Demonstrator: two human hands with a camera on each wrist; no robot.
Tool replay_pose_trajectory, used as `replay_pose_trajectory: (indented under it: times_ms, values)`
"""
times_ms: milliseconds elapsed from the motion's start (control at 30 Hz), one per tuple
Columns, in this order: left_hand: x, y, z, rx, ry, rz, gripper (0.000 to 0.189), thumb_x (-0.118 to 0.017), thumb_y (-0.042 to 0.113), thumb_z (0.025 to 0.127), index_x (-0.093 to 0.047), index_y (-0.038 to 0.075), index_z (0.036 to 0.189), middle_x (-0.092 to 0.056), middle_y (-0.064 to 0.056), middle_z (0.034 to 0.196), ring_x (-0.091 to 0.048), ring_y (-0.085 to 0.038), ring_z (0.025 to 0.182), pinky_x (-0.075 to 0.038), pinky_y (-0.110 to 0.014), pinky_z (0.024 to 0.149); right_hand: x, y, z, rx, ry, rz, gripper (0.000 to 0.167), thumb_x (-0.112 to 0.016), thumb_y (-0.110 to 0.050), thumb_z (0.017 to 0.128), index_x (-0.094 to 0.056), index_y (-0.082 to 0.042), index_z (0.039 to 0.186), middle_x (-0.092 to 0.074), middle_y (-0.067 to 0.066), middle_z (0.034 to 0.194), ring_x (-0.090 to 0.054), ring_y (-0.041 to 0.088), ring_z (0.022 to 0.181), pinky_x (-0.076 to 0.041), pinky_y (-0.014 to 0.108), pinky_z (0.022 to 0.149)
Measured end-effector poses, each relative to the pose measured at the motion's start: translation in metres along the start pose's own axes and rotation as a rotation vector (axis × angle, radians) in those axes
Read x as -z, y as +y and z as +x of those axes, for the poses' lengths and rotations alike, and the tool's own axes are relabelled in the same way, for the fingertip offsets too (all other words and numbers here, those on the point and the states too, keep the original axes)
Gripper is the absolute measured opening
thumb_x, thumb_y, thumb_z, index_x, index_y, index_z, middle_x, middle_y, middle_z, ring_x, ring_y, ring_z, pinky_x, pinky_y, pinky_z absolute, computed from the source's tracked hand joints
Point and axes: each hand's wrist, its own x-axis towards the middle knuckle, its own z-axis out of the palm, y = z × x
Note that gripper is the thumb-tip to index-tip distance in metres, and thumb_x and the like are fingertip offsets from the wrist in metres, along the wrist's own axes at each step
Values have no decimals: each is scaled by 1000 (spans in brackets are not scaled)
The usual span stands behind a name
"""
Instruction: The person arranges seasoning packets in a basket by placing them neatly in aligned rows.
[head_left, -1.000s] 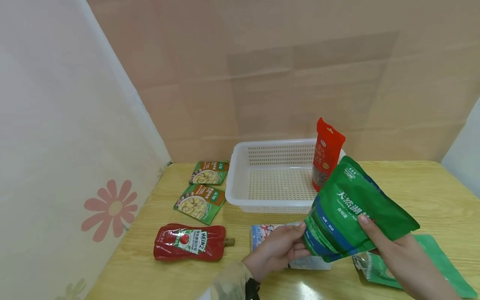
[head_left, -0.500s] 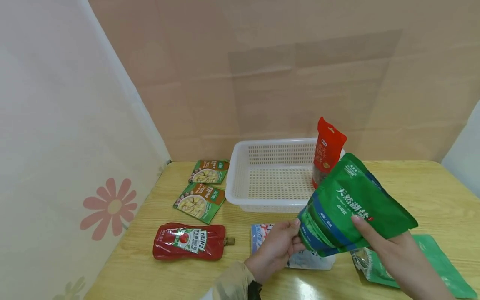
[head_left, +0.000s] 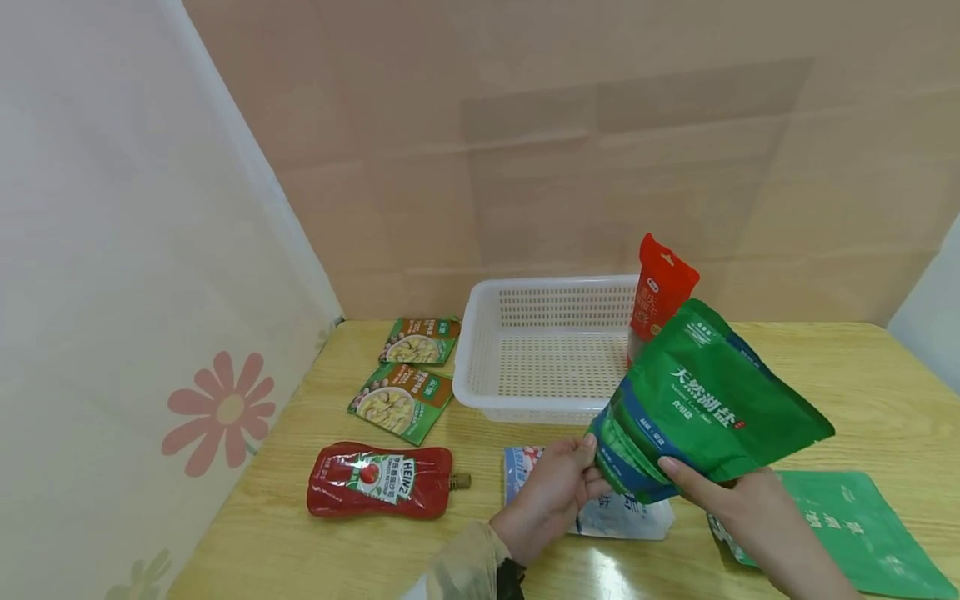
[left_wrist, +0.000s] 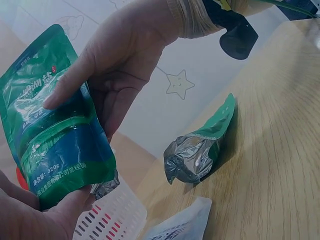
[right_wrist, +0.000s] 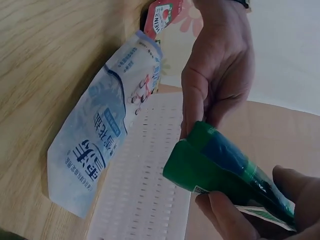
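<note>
A green stand-up pouch of lake salt [head_left: 697,392] is held tilted in the air between both hands, its printed front facing the head camera. My left hand [head_left: 551,492] pinches its lower left corner with the thumb in front. My right hand [head_left: 738,508] grips the lower right side, its thumb lying across the front. In the left wrist view, the right thumb presses on the front of the salt pouch [left_wrist: 65,165]. Below the hands lies a white-and-blue pouch [head_left: 622,517], partly covered by the left hand. Another green pouch [head_left: 862,525] lies beside the right forearm.
Behind the hands stands a white plastic basket [head_left: 476,358]. A red packet [head_left: 663,287] stands upright at its right end. On the left of the wooden table [head_left: 255,550] lie a ketchup pouch [head_left: 378,482] and two soup packets [head_left: 401,404], [head_left: 420,340] beside the basket.
The salt pouch has shifted slightly left. My right hand has slid left along its lower edge, uncovering more of the print and of the green pouch on the table. The left hand stays nearly still.
</note>
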Motion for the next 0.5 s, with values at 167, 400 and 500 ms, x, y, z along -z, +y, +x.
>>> replay_pose_trajectory:
  times_ms: [167,400,500]
  values:
    - [-2,0,-1,-2,-21,-10,26,-37,14,103,-52,-6,111,-67,-16,105,-68,-16,96,-53,-34,91,-4,4,2,109,94,-76,71,-64,-39,90,-33,0,140,-53,23,131,-51,-4,92,-46,18,72]
    - [-4,0,-2,-9,-33,8,29,-37,16,103,-51,-7,114,-65,-24,113,-67,-25,106,-52,-36,93,-7,10,5,148,141,-89,67,-67,-36,89,-37,1,136,-56,23,126,-46,-14,83,-46,14,69]
    - [-4,0,-3,-18,-45,15,31,-37,16,103,-50,-8,116,-64,-26,116,-65,-30,110,-52,-36,93,-6,11,6,173,153,-100,66,-67,-34,88,-38,1,135,-57,24,125,-45,-17,83,-46,13,69]
